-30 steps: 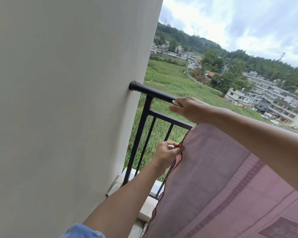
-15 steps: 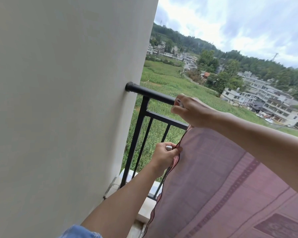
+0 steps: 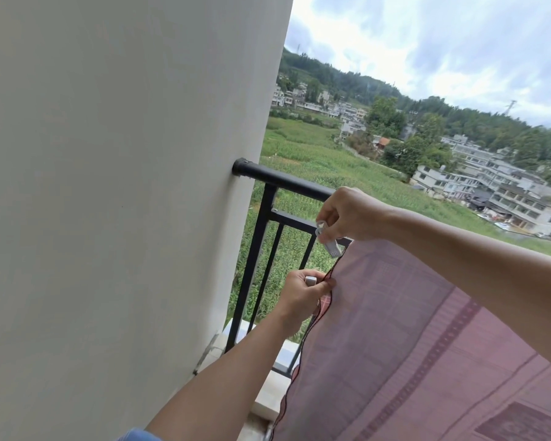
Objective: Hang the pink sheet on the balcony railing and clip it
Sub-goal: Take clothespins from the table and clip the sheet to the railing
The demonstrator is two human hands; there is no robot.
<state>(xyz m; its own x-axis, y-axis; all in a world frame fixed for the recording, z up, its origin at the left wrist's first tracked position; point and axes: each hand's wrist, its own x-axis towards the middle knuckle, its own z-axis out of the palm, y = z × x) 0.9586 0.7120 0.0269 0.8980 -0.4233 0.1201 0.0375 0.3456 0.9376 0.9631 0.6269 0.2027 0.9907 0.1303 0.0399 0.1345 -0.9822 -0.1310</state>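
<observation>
the thin pink patterned sheet (image 3: 427, 329) hangs over the black metal balcony railing (image 3: 287, 181), its dark-stitched side edge near the railing's wall end. the left hand (image 3: 301, 297) pinches that edge shut between its fingers, apparently to keep it taut, with a small white clip (image 3: 310, 280) tucked in. the right hand (image 3: 353, 214) grips another white plastic clip (image 3: 328, 241) at the sheet's top corner, likely lining it up to bite.

Sheet (image 3: 427, 329) over railing (image 3: 287, 181) — seemingly — right of wall (image 3: 124, 186)
</observation>
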